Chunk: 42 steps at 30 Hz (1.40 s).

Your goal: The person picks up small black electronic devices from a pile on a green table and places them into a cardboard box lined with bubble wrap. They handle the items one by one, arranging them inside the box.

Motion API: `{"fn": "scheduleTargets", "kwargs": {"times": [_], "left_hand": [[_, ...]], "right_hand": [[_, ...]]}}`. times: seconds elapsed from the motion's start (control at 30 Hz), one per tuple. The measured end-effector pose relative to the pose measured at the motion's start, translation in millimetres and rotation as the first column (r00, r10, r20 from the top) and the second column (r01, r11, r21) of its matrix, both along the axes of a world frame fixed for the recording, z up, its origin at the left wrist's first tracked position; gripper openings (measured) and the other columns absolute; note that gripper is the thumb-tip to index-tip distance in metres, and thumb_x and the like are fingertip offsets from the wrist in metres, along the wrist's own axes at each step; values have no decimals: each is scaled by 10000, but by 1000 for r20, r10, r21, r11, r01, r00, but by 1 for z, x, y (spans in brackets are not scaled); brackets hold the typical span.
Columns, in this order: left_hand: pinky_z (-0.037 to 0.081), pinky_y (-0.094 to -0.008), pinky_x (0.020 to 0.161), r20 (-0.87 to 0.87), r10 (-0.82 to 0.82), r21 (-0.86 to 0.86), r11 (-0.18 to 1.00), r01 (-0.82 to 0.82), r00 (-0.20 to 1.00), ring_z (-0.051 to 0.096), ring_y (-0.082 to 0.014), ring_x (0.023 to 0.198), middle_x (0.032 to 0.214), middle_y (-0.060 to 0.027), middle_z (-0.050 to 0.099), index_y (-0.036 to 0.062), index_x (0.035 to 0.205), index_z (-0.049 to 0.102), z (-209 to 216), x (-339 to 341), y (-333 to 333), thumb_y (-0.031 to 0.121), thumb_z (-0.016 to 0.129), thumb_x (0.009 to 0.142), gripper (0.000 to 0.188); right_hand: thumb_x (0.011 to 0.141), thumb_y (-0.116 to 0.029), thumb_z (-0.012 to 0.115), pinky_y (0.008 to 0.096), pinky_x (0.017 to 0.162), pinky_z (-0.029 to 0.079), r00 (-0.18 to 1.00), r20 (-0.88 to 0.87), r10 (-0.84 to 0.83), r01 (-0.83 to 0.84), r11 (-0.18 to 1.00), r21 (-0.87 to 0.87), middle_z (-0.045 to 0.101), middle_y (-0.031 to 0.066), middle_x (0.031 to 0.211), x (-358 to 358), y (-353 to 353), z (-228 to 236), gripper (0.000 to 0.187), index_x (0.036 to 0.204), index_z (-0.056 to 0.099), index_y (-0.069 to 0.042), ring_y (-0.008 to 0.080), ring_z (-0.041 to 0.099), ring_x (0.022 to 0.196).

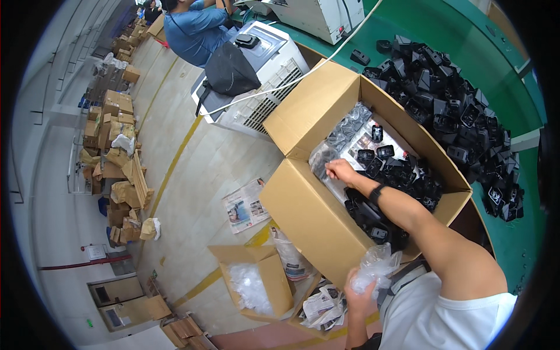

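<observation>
A large cardboard box [315, 216] stands open in front of me. In it lie many small black plastic housings [420, 186] and newspaper sheets [361, 146]. My right hand [341, 171], with a black band on its wrist, reaches over the box to its left inner wall. Its fingers are closed at a clear plastic bag [322, 158] there and seem to pinch its edge. Beside the near end of the box, my left hand [359, 291] grips a crumpled bunch of clear plastic bags [376, 269]. Grey-looking wrapped pieces [349, 123] fill the far end of the box.
A heap of black housings [449, 111] covers part of the green table [496, 41] on the right. A white air cooler [274, 76] carries a black bag [232, 70]. On the floor stands a small carton [274, 280] of clear plastic. A person [195, 32] works at the back.
</observation>
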<state>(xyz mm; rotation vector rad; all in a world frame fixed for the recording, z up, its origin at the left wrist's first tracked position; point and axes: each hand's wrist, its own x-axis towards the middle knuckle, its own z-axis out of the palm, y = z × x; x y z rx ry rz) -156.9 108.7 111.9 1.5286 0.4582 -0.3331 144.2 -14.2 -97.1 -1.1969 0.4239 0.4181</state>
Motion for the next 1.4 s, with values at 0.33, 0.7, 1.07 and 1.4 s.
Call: {"fn": "scheduleTargets", "kwargs": {"times": [0.33,0.7,1.07,1.4], "left_hand": [[499,-360,786,406,-514,497,818,290,755,650,-295,862,1432,-254,371,-18,852,655,15,66,-24,44,741,606,269],[523,-383,709,410,-542,531,796,291,733,662,-312,847,1465,-206,352,56,829,664,7,70,-47,138,769,641,230],[495,-400,650,372,-569,296,821,488,733,613,-355,741,934,-153,606,36,871,644,-28,58,-47,156,736,654,264],[490,-366,641,131,-483,207,868,452,866,631,-297,700,789,-144,620,49,877,632,-39,-4,-38,171,747,690,252]], "right_hand": [[853,-231,587,320,526,465,716,147,683,-582,699,-414,623,72,599,-121,-101,156,294,673,648,-7,157,587,527],[836,-212,589,332,578,455,778,-20,628,-616,758,-215,609,72,628,-146,-129,181,243,781,655,16,142,556,583],[888,-234,551,285,522,410,-5,154,988,-980,26,-199,592,33,615,-122,-120,187,295,732,634,2,113,515,537],[875,-441,642,252,364,395,881,-444,-166,126,985,-116,596,74,635,67,-86,-42,444,841,578,-3,148,541,452]]}}
